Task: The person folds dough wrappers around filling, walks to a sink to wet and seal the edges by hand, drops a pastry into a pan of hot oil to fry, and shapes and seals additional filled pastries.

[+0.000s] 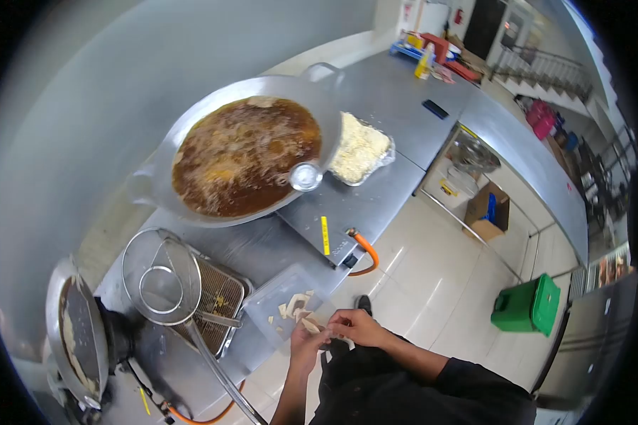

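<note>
beige pc (310, 326) in l hand (305, 347), hands (358, 328) close tog, r arm (412, 355) bent

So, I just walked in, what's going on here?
A person's left hand holds a small pale piece, with the right hand close against it, beside a clear tray containing similar pieces. Farther away, a big wok contains frothy brown liquid, and pale flaky stuff sits next to it.
</note>
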Action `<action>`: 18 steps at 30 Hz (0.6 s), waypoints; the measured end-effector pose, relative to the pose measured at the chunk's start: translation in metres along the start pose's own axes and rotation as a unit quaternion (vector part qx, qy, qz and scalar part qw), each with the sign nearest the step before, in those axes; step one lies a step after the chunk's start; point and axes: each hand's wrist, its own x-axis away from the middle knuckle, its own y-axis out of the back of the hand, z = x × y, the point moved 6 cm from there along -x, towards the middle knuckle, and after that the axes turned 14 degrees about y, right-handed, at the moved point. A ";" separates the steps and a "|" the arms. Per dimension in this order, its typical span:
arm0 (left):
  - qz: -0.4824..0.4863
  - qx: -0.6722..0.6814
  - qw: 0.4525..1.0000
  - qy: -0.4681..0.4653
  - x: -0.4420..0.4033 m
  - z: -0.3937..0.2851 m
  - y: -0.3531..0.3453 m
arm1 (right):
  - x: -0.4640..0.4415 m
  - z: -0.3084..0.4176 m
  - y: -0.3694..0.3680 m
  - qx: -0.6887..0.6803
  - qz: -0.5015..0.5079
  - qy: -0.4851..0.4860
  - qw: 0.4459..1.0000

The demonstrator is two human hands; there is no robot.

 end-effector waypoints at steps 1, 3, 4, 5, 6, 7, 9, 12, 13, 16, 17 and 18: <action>0.008 -0.013 1.000 0.013 -0.004 0.006 -0.004 | 0.010 -0.004 0.008 -0.019 -0.027 -0.019 0.999; 0.051 -0.019 0.998 0.015 -0.008 0.017 -0.016 | 0.030 -0.015 0.023 -0.086 -0.092 -0.022 0.992; 0.054 -0.030 0.998 0.027 -0.010 0.022 -0.024 | 0.040 -0.014 0.032 -0.106 -0.110 -0.028 0.988; 0.056 -0.041 0.997 0.038 -0.011 0.027 -0.033 | 0.051 -0.012 0.043 -0.125 -0.125 -0.033 0.984; 0.067 -0.047 0.995 0.052 -0.012 0.034 -0.043 | 0.062 -0.011 0.056 -0.129 -0.145 -0.026 0.981; 0.071 -0.056 0.994 0.060 -0.013 0.040 -0.055 | 0.075 -0.012 0.068 -0.132 -0.163 -0.019 0.978; 0.075 -0.072 0.992 0.077 -0.013 0.056 -0.084 | 0.109 -0.015 0.095 -0.151 -0.202 -0.004 0.968; 0.095 -0.151 0.980 0.088 -0.015 0.091 -0.141 | 0.174 -0.023 0.139 -0.185 -0.261 0.012 0.947; 0.108 -0.163 0.976 0.092 -0.015 0.107 -0.164 | 0.201 -0.024 0.154 -0.193 -0.288 0.024 0.937; 0.130 -0.199 0.965 0.111 -0.016 0.170 -0.236 | 0.289 -0.035 0.200 -0.216 -0.349 0.047 0.911; 0.131 -0.219 0.958 0.128 -0.017 0.197 -0.257 | 0.324 -0.046 0.213 -0.220 -0.371 0.046 0.901; 0.133 -0.240 0.950 0.147 -0.017 0.226 -0.280 | 0.359 -0.056 0.228 -0.224 -0.396 0.045 0.889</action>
